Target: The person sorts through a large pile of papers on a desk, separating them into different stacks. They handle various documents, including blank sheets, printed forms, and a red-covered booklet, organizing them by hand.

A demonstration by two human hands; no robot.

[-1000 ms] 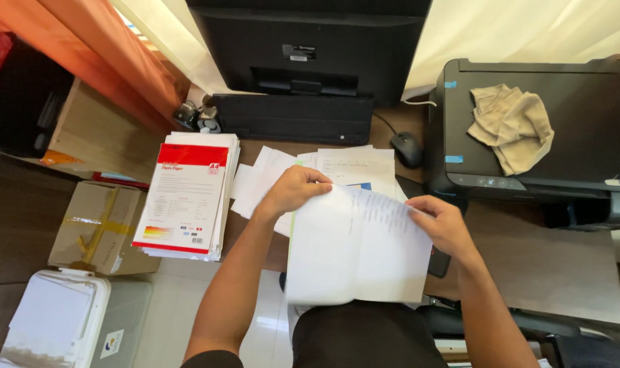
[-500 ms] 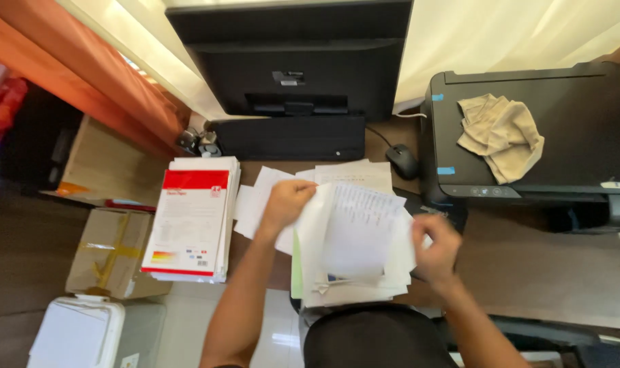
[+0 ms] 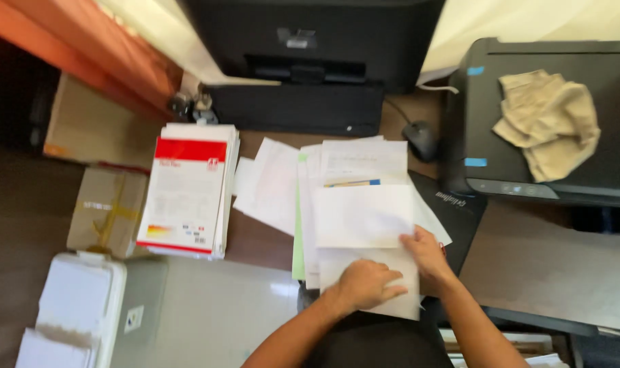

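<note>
A loose stack of white paper sheets (image 3: 361, 204) lies on the brown desk in front of me, with a green sheet edge (image 3: 299, 232) showing on its left side. My left hand (image 3: 366, 284) rests palm down on the lowest sheet at the near edge of the stack, fingers together. My right hand (image 3: 427, 254) lies just to its right, fingers pressing the right edge of the sheets. Neither hand lifts a sheet off the desk.
A red-and-white ream of paper (image 3: 187, 191) sits left of the stack. A keyboard (image 3: 296, 108) and monitor (image 3: 310, 34) stand behind, a mouse (image 3: 420, 140) to the right. A black printer (image 3: 548, 129) carries a beige cloth (image 3: 548, 123). Cardboard boxes (image 3: 109, 208) and a white bin (image 3: 71, 313) sit at left.
The sheets that both hands held up have been laid down onto the stack. Both hands have moved toward the near edge and now press flat on the paper.
</note>
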